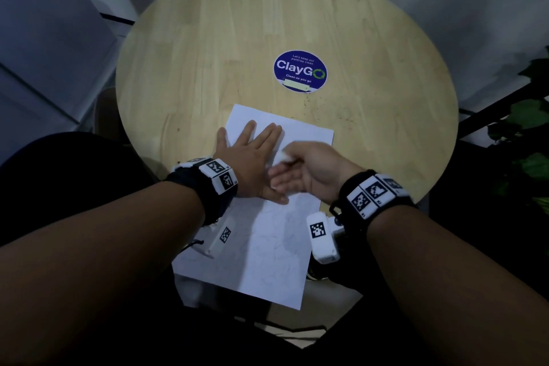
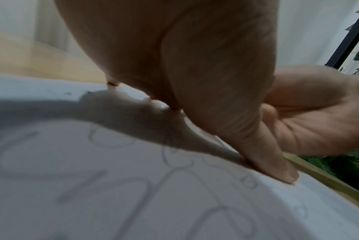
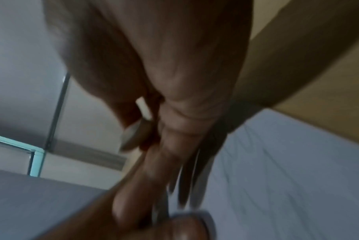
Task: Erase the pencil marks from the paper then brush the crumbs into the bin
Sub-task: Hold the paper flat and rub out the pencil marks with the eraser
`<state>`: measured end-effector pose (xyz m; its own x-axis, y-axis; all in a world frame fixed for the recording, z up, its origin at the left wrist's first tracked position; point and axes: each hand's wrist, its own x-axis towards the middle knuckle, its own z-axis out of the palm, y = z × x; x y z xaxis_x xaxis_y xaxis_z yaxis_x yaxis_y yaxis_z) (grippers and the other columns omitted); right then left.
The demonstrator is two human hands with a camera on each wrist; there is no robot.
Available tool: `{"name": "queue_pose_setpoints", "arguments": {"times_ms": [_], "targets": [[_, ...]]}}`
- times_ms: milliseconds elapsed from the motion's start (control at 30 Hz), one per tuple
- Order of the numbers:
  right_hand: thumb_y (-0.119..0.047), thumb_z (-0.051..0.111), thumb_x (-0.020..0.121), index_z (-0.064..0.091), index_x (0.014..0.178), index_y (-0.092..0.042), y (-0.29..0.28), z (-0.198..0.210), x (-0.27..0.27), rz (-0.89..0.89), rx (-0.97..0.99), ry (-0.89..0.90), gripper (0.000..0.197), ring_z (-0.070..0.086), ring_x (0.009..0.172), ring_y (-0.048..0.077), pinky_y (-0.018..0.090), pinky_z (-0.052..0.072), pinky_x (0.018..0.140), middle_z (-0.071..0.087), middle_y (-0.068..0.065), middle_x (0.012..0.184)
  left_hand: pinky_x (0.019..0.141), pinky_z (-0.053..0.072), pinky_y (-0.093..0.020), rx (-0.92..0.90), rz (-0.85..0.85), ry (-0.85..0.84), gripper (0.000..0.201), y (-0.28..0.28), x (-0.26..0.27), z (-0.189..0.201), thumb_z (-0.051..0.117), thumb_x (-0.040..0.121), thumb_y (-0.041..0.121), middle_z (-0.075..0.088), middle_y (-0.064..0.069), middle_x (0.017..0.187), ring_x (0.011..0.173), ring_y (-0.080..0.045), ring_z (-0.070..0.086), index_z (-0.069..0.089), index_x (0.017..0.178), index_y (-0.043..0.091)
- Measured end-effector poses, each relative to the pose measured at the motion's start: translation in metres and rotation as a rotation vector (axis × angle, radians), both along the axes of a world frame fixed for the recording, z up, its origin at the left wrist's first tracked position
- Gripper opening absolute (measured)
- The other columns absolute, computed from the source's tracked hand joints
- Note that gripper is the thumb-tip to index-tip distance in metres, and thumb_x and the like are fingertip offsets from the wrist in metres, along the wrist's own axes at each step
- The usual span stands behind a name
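A white sheet of paper (image 1: 267,246) with faint pencil loops (image 2: 133,186) lies on the round wooden table (image 1: 356,24). My left hand (image 1: 249,157) lies flat on the paper's upper half, fingers straight and spread, thumb (image 2: 273,165) pressing the sheet. My right hand (image 1: 300,169) hovers just right of it, blurred by motion, pinching a small white eraser (image 1: 284,156) between thumb and fingertips. The eraser (image 3: 137,129) shows as a pale block in the right wrist view. Whether it touches the paper I cannot tell.
A blue round ClayGo sticker (image 1: 300,71) sits on the table beyond the paper. Dark crumbs (image 1: 326,110) speckle the wood to the right of the sheet. Green plant leaves (image 1: 528,128) stand past the right table edge. No bin is in view.
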<state>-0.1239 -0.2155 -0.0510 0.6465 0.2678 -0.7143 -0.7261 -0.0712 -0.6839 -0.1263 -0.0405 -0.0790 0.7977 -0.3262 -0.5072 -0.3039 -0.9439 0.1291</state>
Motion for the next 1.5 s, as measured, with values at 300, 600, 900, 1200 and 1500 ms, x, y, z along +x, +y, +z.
{"name": "queue_pose_setpoints", "arguments": {"times_ms": [300,600,900,1200,1500], "targets": [[-0.018,0.056,0.098,0.062,0.093,-0.017,-0.062,-0.012,0.047,-0.664,-0.464,-0.531,0.008,0.066,0.066,0.013,0.042,0.061,0.073,0.073,-0.003,0.085,0.116,-0.001,-0.081,-0.015,-0.024,-0.014,0.134,0.005,0.001,-0.002,0.046,0.061,0.107,-0.027,0.012,0.172,0.159,-0.031,-0.023,-0.022,0.159,0.048],[-0.018,0.064,0.103,0.067,0.095,-0.011,-0.038,-0.005,0.015,0.198,-0.456,-0.440,0.011,0.053,0.049,0.019,0.027,0.036,0.047,0.069,0.010,0.068,0.117,-0.007,-0.079,-0.062,-0.069,-0.070,0.118,-0.021,-0.005,0.010,0.055,0.071,0.097,-0.017,0.007,0.175,0.160,-0.036,-0.018,-0.004,0.162,0.051],[-0.019,0.067,0.099,0.067,0.087,-0.018,-0.027,-0.006,0.009,0.424,-0.730,-0.656,0.012,0.063,0.071,0.015,0.032,0.047,0.064,0.069,0.001,0.079,0.114,-0.006,-0.083,-0.026,-0.033,0.005,0.129,-0.018,-0.003,0.000,0.055,0.064,0.102,-0.026,0.012,0.172,0.157,-0.038,-0.027,-0.021,0.157,0.055],[-0.017,0.066,0.100,0.070,0.092,-0.014,-0.020,-0.001,0.005,0.425,-0.766,-0.687,0.010,0.059,0.073,0.009,0.029,0.042,0.062,0.063,-0.008,0.080,0.113,-0.005,-0.085,-0.011,-0.030,0.046,0.133,-0.018,-0.002,0.001,0.055,0.062,0.102,-0.032,0.014,0.170,0.156,-0.037,-0.031,-0.025,0.156,0.054],[-0.016,0.067,0.099,0.068,0.086,-0.017,-0.019,0.000,0.006,0.447,-0.790,-0.690,0.013,0.058,0.070,0.007,0.029,0.042,0.062,0.063,-0.010,0.077,0.113,-0.005,-0.085,-0.004,-0.025,0.057,0.133,-0.018,-0.002,0.001,0.057,0.063,0.101,-0.032,0.014,0.170,0.156,-0.037,-0.032,-0.024,0.156,0.054]]}}
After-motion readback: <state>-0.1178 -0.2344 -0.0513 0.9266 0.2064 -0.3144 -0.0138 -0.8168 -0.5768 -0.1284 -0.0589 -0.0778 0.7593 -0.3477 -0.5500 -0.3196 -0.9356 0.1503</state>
